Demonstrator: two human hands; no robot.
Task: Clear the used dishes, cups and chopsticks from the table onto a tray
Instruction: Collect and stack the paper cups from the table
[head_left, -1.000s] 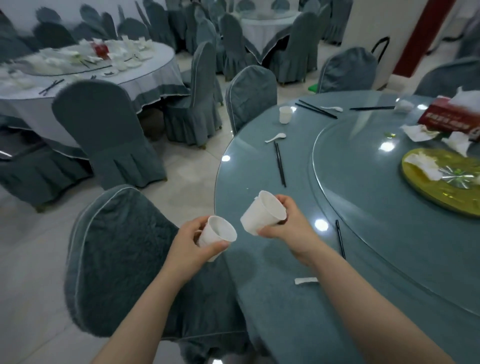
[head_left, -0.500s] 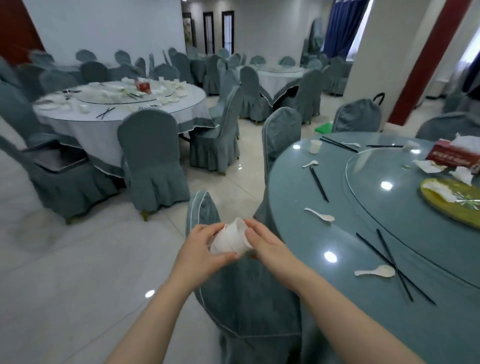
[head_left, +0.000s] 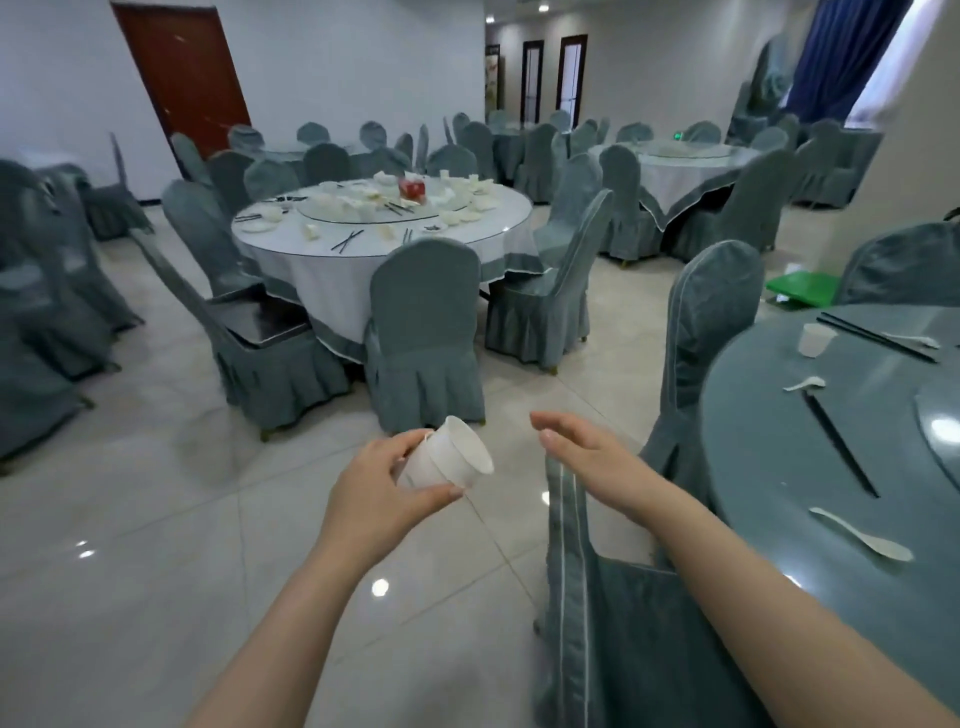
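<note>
Banquet hall, tiled floor (head_left: 156, 519); left hand (head_left: 374, 499) fingers grasp apparently nested cups (head_left: 447, 460); right hand (head_left: 587, 457) released.

Cup (head_left: 817, 339) and spoon (head_left: 863, 535) on table (head_left: 769, 467).

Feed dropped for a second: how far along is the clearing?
Done: cups look nested together. In hand: left hand holds them; right hand is open. Left: a cup, spoons and chopsticks lie on the table. No tray in view.
</note>
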